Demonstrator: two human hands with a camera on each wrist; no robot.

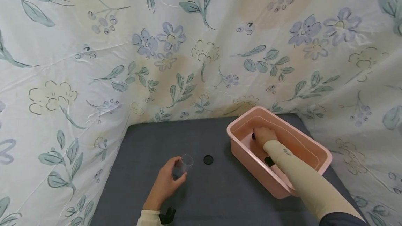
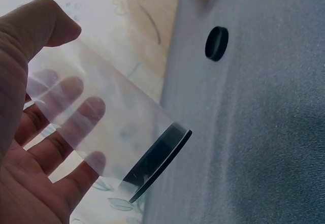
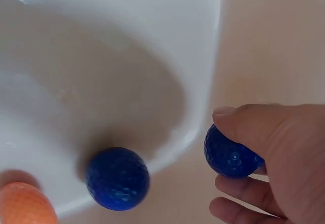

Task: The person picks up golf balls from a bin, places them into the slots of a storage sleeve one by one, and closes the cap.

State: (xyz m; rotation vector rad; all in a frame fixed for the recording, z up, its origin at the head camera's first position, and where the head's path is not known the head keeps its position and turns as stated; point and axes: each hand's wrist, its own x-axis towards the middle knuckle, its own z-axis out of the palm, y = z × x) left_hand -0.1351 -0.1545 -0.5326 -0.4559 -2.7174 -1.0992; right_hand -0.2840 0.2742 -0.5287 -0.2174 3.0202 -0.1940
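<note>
My left hand grips a clear plastic cylinder, thumb on one side and fingers spread along the other. A black cap closes one end of it, tilted down toward the table in the left wrist view. Inside the pink bin, my right hand pinches a blue golf ball between thumb and fingers. A second blue golf ball lies close by on the bin floor, with an orange golf ball at the frame's lower left corner.
A loose round black lid lies on the dark grey table between the left hand and the bin. Floral fabric hangs behind the table and along its sides. The bin's walls rise around my right hand.
</note>
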